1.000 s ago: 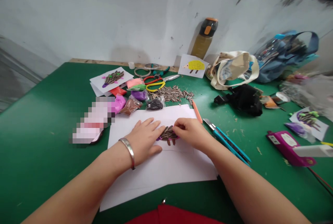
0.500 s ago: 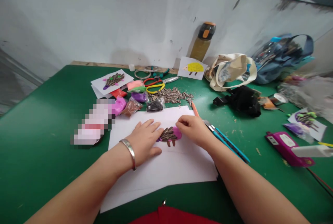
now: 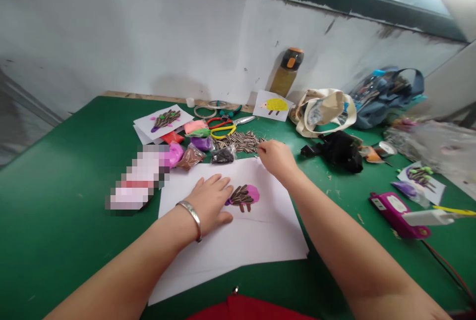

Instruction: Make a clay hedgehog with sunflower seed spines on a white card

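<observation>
White paper point(image 3: 260, 233) lies in front of me, bearing a pink clay shape point(image 3: 253, 193) with brown legs, its left part covered by striped seeds point(image 3: 240, 194). My left hand point(image 3: 211, 202), with a silver bangle at the wrist, rests flat on the paper, fingers spread beside the shape's left end. My right hand point(image 3: 274, 157) is at the right edge of the seed pile point(image 3: 243, 142), beyond the paper's top edge. Its fingers are bent together, and whatever they may hold is hidden.
Clay bags point(image 3: 191, 156), yellow-handled scissors point(image 3: 223, 132) and a finished picture point(image 3: 165, 119) lie beyond the paper. A bottle point(image 3: 286, 73) leans at the wall. Right are a cream bag point(image 3: 308, 121), black cloth point(image 3: 342, 151) and a magenta device point(image 3: 397, 216).
My right hand has moved away from the pink shape, up to the seed pile. My left hand stays flat on the paper. The view has tilted up slightly.
</observation>
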A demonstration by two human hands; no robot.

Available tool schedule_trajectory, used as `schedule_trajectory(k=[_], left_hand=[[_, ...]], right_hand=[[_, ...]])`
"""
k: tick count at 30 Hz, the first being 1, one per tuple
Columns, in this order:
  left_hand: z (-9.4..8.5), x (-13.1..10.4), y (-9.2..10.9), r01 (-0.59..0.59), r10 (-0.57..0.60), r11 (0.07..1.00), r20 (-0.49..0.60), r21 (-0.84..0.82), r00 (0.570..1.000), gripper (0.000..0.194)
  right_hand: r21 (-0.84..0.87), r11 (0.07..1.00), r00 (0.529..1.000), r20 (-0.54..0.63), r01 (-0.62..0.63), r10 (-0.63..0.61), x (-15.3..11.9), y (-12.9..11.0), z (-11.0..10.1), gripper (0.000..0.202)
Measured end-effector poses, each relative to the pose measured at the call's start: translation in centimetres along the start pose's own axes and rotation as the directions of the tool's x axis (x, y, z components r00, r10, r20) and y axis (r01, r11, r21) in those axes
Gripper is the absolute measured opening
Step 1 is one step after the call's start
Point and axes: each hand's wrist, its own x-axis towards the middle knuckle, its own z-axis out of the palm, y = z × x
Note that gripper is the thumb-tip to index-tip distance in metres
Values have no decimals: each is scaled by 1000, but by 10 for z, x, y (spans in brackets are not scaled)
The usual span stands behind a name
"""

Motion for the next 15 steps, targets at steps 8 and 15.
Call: schedule_trajectory(k=[8,15], left_hand=[[-3,-1,3,24,-24,1000,35,-2,999,50],[0,-1,2,36,-36,999,49,0,998,51]], right_hand=[[-33,997,997,1,-74,74,23,-5,26,23],[6,1000,999,24,-28,28,22,1,32,24]])
